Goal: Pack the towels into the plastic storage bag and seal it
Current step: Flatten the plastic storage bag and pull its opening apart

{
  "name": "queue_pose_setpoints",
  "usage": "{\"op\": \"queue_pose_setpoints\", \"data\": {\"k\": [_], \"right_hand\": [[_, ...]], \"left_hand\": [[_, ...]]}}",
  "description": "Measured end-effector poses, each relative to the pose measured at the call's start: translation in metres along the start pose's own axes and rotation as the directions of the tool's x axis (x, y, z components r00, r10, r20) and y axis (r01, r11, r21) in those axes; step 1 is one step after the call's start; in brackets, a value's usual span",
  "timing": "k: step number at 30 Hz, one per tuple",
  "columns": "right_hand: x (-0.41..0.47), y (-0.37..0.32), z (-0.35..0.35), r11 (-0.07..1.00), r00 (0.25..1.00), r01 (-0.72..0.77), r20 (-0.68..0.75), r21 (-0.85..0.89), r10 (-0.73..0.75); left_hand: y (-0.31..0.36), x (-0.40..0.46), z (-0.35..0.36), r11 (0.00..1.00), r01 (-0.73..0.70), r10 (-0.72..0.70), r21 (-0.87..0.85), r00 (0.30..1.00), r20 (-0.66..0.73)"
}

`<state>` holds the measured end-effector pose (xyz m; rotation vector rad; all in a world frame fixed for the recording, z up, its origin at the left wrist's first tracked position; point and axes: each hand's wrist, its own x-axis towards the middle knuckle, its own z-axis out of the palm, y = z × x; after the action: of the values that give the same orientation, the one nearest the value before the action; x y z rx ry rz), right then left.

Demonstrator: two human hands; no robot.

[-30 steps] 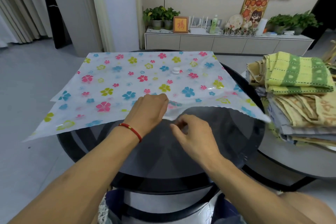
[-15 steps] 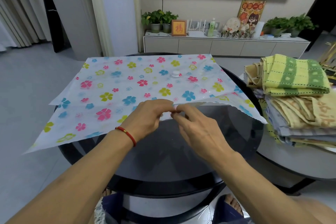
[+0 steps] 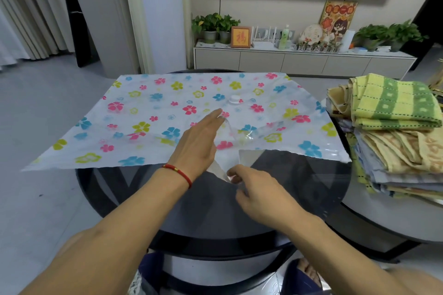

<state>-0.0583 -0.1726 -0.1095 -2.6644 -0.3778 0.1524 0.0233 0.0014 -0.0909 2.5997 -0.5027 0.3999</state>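
Observation:
A flower-printed plastic storage bag (image 3: 148, 112) lies flat across a round black glass table (image 3: 299, 189), with a white valve cap (image 3: 233, 99) near its middle. My left hand (image 3: 200, 141), fingers straight, reaches into the bag's mouth and lifts the upper layer. My right hand (image 3: 254, 189) pinches the clear lower flap of the bag at the near edge and pulls it toward me. A stack of folded towels (image 3: 393, 132), the top one yellow and green, sits on a lower table to the right.
A white TV cabinet (image 3: 302, 61) with potted plants and small ornaments stands against the far wall under a dark screen. The grey side table (image 3: 383, 225) under the towels touches the black table's right side. Grey floor lies on the left.
Both hands were pinching the bag's near edge together. Now they have parted the two layers: my left hand has slid inside the opening, my right has drawn the lower flap back.

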Motion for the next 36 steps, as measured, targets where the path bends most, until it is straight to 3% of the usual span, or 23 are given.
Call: {"op": "queue_pose_setpoints", "data": {"k": [4,9,11,15,19,22,26,28,29,30,31,32,34,36], "right_hand": [[0.009,0.005,-0.014,0.965,0.996,-0.09,0.0,0.247,0.093],[0.014,0.005,-0.027,0.713,0.949,-0.283,0.083,0.642,0.303],[0.009,0.004,-0.024,0.692,0.941,-0.314,0.117,0.649,0.317],[0.007,0.004,-0.021,0.732,0.951,-0.305,0.152,0.609,0.269],[0.01,0.014,-0.026,0.775,0.947,-0.262,-0.001,0.575,0.32],[0.006,0.019,-0.022,0.57,0.905,-0.336,0.088,0.75,0.417],[-0.005,0.026,-0.02,0.281,0.856,-0.422,0.277,0.862,0.437],[-0.009,0.032,-0.028,0.281,0.863,-0.435,0.307,0.856,0.401],[-0.01,0.035,-0.03,0.387,0.88,-0.413,0.252,0.825,0.403],[-0.011,0.036,-0.032,0.577,0.908,-0.356,0.126,0.735,0.4],[-0.012,0.037,-0.034,0.802,0.938,-0.259,-0.059,0.539,0.342],[-0.012,0.038,-0.036,0.957,0.951,-0.141,-0.234,0.254,0.203],[-0.008,0.039,-0.042,0.981,0.939,0.049,-0.327,-0.188,-0.11],[0.0,0.046,-0.054,0.923,0.942,0.087,-0.271,-0.374,-0.198]], "left_hand": [[-0.004,-0.004,-0.004,0.994,-0.111,0.11,0.012,0.991,0.081],[0.004,-0.005,-0.003,0.992,-0.012,0.009,0.129,1.0,0.024],[0.008,-0.004,-0.001,0.985,-0.023,0.02,0.171,1.0,0.02],[0.024,-0.006,0.011,0.91,-0.308,0.268,0.276,0.948,0.173],[0.025,0.0,0.015,0.911,-0.293,0.257,0.289,0.954,0.157],[0.022,0.004,0.014,0.92,-0.234,0.221,0.316,0.972,0.075],[0.01,0.012,0.005,0.973,-0.084,0.103,0.214,0.992,-0.079],[0.004,0.013,0.005,0.982,-0.067,0.083,0.174,0.993,-0.084],[0.002,0.013,0.006,0.986,-0.083,0.094,0.142,0.993,-0.073],[0.002,0.012,0.007,0.988,-0.108,0.115,0.111,0.992,-0.058],[0.003,0.01,0.009,0.986,-0.141,0.146,0.094,0.988,-0.043],[0.004,0.008,0.01,0.98,-0.177,0.18,0.09,0.983,-0.032],[0.007,0.004,0.01,0.966,-0.237,0.241,0.106,0.97,-0.021],[0.009,0.003,0.007,0.961,-0.244,0.252,0.126,0.967,-0.046]]}}
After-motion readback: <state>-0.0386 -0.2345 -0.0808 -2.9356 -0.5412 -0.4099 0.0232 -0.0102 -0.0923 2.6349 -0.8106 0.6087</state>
